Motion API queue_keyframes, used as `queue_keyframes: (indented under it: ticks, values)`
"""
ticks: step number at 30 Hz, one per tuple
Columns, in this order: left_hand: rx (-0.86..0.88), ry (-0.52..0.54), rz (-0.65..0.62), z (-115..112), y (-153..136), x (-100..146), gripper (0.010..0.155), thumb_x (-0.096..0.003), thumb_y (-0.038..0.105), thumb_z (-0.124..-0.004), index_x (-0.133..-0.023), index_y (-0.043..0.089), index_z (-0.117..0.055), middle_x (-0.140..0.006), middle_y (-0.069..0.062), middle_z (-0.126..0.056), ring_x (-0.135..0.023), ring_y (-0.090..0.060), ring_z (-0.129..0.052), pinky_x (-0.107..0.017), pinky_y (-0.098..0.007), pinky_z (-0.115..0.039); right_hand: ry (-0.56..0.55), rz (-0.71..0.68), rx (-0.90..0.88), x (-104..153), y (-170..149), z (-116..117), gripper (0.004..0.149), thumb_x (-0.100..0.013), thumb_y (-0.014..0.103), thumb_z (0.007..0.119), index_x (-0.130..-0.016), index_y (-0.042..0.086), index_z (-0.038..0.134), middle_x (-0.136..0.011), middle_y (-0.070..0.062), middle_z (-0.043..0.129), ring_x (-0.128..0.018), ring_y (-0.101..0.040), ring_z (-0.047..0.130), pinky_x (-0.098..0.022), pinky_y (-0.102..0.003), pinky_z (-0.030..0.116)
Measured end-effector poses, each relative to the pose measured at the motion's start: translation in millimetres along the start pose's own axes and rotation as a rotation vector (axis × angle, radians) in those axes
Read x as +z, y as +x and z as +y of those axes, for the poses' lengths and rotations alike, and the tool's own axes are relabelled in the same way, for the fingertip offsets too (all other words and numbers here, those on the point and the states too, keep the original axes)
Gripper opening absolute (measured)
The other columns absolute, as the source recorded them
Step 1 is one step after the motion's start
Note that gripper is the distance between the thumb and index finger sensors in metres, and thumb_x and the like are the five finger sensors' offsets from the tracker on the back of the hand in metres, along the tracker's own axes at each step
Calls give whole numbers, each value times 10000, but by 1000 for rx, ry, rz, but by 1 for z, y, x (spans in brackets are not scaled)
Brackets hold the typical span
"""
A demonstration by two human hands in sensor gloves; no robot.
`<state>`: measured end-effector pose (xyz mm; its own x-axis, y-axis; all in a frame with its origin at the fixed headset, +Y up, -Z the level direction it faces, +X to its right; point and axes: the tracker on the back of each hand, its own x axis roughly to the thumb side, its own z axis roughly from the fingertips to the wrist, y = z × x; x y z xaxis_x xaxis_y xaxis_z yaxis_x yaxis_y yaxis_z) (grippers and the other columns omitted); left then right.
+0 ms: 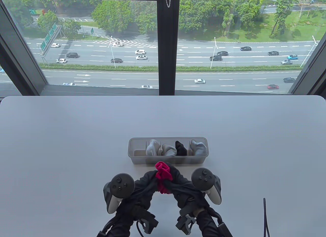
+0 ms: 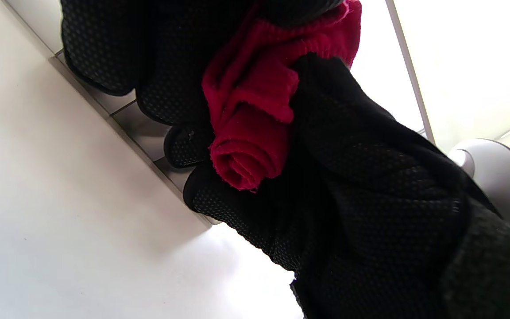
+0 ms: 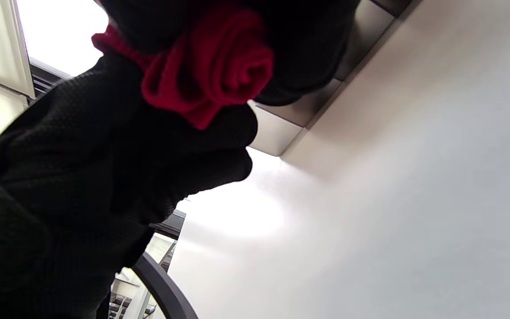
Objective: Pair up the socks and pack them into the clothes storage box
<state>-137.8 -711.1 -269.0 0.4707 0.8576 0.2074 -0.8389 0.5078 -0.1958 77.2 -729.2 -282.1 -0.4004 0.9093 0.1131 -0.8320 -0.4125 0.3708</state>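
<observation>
The left hand (image 1: 145, 183) and the right hand (image 1: 182, 184) are close together, and both grip the rolled red socks (image 1: 163, 174) between their curled fingers, just above the table (image 1: 63, 145). The storage box (image 1: 168, 160) stands at twelve o'clock from the hands, very near. Three grey sock bundles and one black bundle (image 1: 180, 147) already sit in its compartments.

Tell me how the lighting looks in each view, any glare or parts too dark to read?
Table view: even daylight from the window, sharp. Left wrist view: backlit, upper right blown out white, left hand dark but its weave shows, red socks clear. Right wrist view: right hand almost pure black, bright glare patch on the table.
</observation>
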Motion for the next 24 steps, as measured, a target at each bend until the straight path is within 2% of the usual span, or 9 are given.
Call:
queue_keyframes:
  ticks: [4,8,14,17,18,20,21,22,24]
  values:
    - [-77,-13,-33,-3,7,2,452,-528,195,-657,-949,38,-704,-854,-236,-868,-685,-379,-979,-562,-575,-826,-58,16,5,1,-2,-7,609,-602,356,693,-1097,128,419,-1026,-155,749,-794,-272,901,-599,-372,824]
    - [-136,-18,-49,-6,9,3,435,-541,227,-694,-927,31,-736,-822,-236,-883,-663,-381,-973,-559,-588,-804,-99,14,116,3,0,-9,589,-592,359,722,-1089,136,497,-997,-156,801,-742,-267,934,-552,-362,843]
    - [-306,-71,-92,-9,16,5,423,-545,241,-703,-874,-19,-762,-754,-246,-913,-601,-380,-991,-528,-592,-811,-170,39,230,6,3,-7,551,-534,383,802,-998,156,608,-927,-142,864,-651,-243,987,-470,-325,883]
    - [-276,-67,-63,-8,13,3,406,-557,244,-693,-857,-17,-777,-727,-232,-941,-570,-367,-1014,-501,-580,-833,-244,19,270,10,9,-4,535,-524,394,815,-978,171,641,-904,-148,885,-625,-238,994,-458,-317,887]
    - [-269,-66,-50,-7,13,2,401,-560,244,-690,-848,-19,-780,-718,-227,-949,-561,-362,-1022,-495,-574,-841,-236,4,276,10,10,-4,527,-530,387,798,-986,168,650,-912,-157,880,-636,-241,989,-473,-327,881]
    - [-238,-55,-25,-4,9,2,394,-563,246,-692,-819,-37,-786,-689,-223,-963,-533,-353,-1038,-474,-565,-857,-108,-73,292,7,13,-1,517,-583,342,699,-1048,138,600,-1000,-205,798,-774,-281,930,-585,-384,839]
    - [-224,-41,11,-2,4,3,394,-562,245,-695,-819,-38,-790,-688,-228,-964,-534,-354,-1038,-474,-566,-856,-18,-77,225,5,11,0,549,-591,325,661,-1079,96,557,-1041,-252,742,-825,-333,889,-622,-424,811]
    - [-204,-35,30,1,-1,2,397,-559,246,-700,-818,-39,-795,-688,-227,-965,-532,-354,-1040,-472,-566,-858,77,-86,142,4,8,4,605,-592,338,648,-1109,64,494,-1087,-305,653,-878,-397,816,-659,-480,755]
    - [-145,-64,68,4,-6,0,396,-559,242,-708,-815,-46,-799,-687,-234,-968,-533,-361,-1042,-473,-570,-857,146,-82,88,2,7,8,766,-551,405,707,-1141,37,385,-1139,-356,510,-931,-477,702,-690,-561,666]
